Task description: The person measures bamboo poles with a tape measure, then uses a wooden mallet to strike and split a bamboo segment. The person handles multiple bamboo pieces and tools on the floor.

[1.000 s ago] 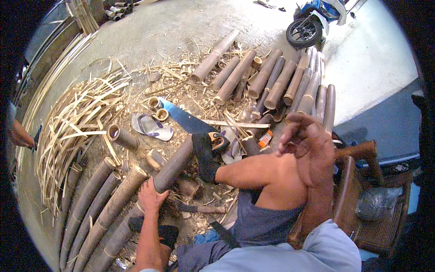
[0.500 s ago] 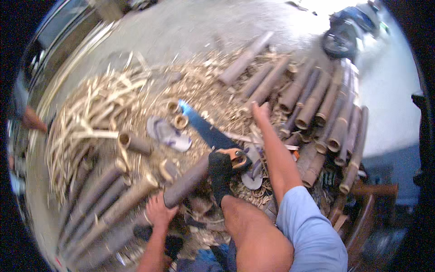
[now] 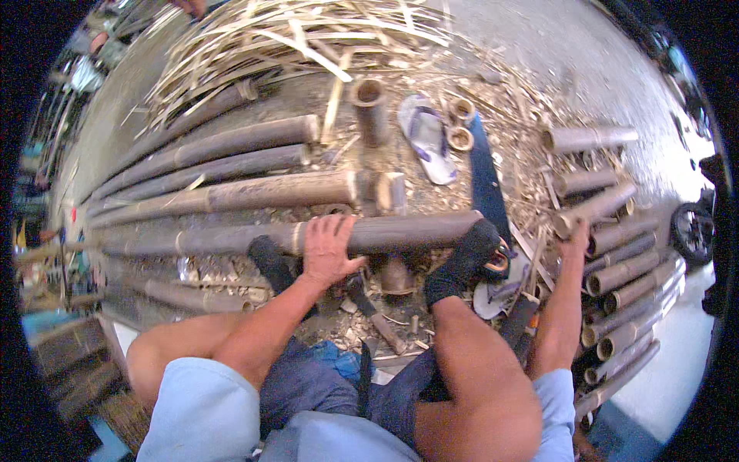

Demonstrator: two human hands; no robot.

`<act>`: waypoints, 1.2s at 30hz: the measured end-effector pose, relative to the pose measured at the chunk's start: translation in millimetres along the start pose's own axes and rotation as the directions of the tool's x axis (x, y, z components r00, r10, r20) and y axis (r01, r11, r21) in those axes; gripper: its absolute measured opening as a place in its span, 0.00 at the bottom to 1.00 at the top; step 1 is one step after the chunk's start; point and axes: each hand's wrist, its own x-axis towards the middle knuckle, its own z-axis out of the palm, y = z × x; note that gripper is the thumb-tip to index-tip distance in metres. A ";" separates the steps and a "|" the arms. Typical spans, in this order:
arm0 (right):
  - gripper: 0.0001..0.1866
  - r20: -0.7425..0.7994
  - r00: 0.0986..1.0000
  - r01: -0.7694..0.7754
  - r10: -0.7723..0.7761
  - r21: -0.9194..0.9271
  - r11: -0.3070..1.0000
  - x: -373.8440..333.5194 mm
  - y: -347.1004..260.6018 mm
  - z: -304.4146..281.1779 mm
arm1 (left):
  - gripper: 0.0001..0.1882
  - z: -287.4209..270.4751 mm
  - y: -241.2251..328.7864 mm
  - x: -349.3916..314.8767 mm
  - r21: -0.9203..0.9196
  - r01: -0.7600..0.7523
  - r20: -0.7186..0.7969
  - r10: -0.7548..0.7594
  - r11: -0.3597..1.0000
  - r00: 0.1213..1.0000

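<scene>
- L hand (image 3: 327, 250): palm down, fingers spread and curled over the long dark bamboo pole (image 3: 323, 237), gripping it near its middle. Pole runs crosswise under the hand, far end out to the person's left, cut end to the right.
- Sock-clad foot (image 3: 466, 258) rests on the pole's cut end, just right of L hand; other sock foot (image 3: 269, 258) sits just left of the hand, against the pole.
- R hand (image 3: 576, 235): stretched out to the right, fingers on the end of a short bamboo section (image 3: 593, 208); can't tell if closed round it or only touching.
- Stack of short bamboo sections (image 3: 623, 292) below and right of R hand, cut ends showing.
- Beyond L hand: several more long bamboo poles (image 3: 231, 192) lying side by side, roughly parallel w/ the held one.
- Further beyond: heap of pale bamboo strips (image 3: 292, 38).
- Between the hands, farther out: sandal (image 3: 427, 138), two small bamboo rings (image 3: 460, 127), long blue blade (image 3: 485, 181) lying flat.
- Ground round both hands littered w/ chips and shavings.
</scene>
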 end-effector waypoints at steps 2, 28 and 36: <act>0.28 0.072 0.992 -0.116 0.105 0.170 0.979 -10.4 -26.3 -3.8 | 0.53 2.5 3.1 -11.8 0.063 0.035 0.014 -0.036 0.997 0.999; 0.40 0.803 0.562 0.798 -0.196 -0.466 0.381 -429.9 55.9 91.3 | 0.41 -5.5 -58.6 -16.8 0.047 -0.011 0.090 0.007 0.999 0.996; 0.35 0.661 0.679 0.692 -0.319 -0.431 0.579 -479.6 63.4 83.3 | 0.53 -36.1 -36.5 20.1 -0.676 0.189 0.061 -0.201 0.712 0.978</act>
